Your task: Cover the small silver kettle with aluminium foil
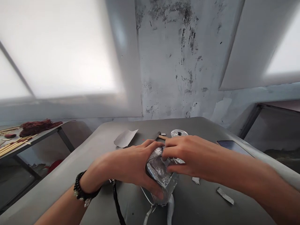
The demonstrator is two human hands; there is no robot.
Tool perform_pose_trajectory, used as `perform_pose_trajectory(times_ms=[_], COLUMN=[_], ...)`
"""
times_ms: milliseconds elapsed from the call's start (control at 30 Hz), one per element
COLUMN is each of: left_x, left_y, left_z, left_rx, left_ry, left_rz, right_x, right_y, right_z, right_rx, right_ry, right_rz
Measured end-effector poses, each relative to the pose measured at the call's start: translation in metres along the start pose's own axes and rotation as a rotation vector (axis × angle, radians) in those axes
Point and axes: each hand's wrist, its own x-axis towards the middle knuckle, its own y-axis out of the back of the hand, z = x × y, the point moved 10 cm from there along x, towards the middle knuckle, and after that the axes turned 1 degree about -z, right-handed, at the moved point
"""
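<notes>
A silver metal pot (161,172) with crinkled foil over its upper part stands tilted on the table in front of me. My left hand (138,165) is wrapped around its left side, with the thumb pressed low on the near wall. Bent over the right side of the pot, my right hand (179,153) has its fingers pinched on a piece of foil (167,162) at the rim. Its fingertips are partly hidden. A curved grey handle (170,209) and a thin metal strip (149,215) extend from the pot toward me.
Behind my hands are a curled grey sheet (126,138), a wooden-handled tool (162,137) and a round silver lid with a black knob (179,133). Foil scraps (225,195) and a phone (234,147) lie on the right. A side table (67,125) holds dark red fibre and sticks.
</notes>
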Motion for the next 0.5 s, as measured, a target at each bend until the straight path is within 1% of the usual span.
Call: perform_pose_trajectory(times_ms=[133, 267, 400, 500], left_x=[-0.001, -0.002, -0.002, -0.002], left_y=[0.0, 0.001, -0.002, -0.003], left_z=[0.001, -0.001, -0.003, -0.006], left_rx=[-0.003, -0.002, 0.01, 0.027], left_ry=[-0.045, -0.029, -0.007, 0.022], left_rz=[0.015, 0.019, -0.022, -0.035], right_x=[0.0, 0.002, 0.002, 0.001], right_y=[-0.003, -0.006, -0.003, 0.0], right_z=[0.006, 0.014, 0.006, 0.001], right_rx=[0.049, 0.075, 0.055, 0.002], right_ry=[-0.054, -0.104, -0.039, 0.014], right_rz=[-0.045, -0.091, -0.079, -0.026])
